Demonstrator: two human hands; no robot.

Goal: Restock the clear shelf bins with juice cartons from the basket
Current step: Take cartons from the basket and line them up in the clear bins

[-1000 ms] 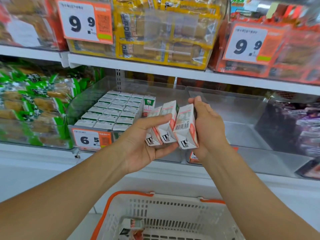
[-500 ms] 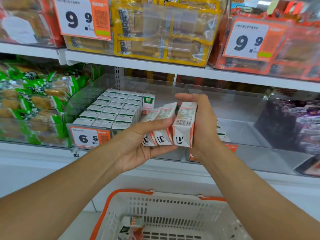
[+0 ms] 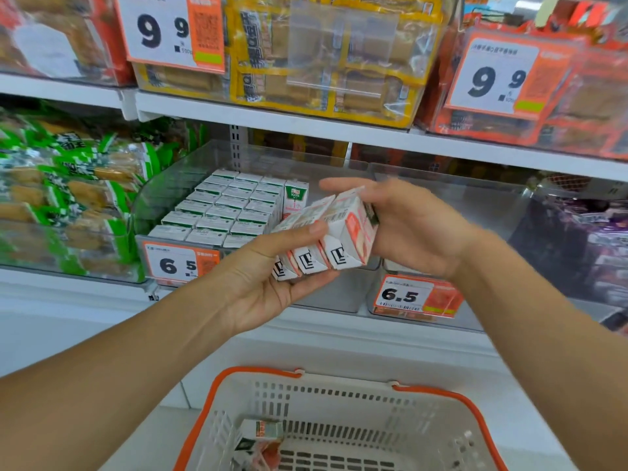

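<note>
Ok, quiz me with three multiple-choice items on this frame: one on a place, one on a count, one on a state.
1. Where are the held cartons?
A. in the basket
B. in front of the shelf bins
C. on the top shelf

2. How many cartons are held?
A. one
B. three
C. six

3. What is the right hand doing?
A. fingers spread beside the cartons
B. gripping the basket rim
C. pointing at a price tag

Answers: 1 B, they sit in the left hand before the bins; 2 B, three carton ends show side by side; 3 A, its fingers are straight and loose.
</note>
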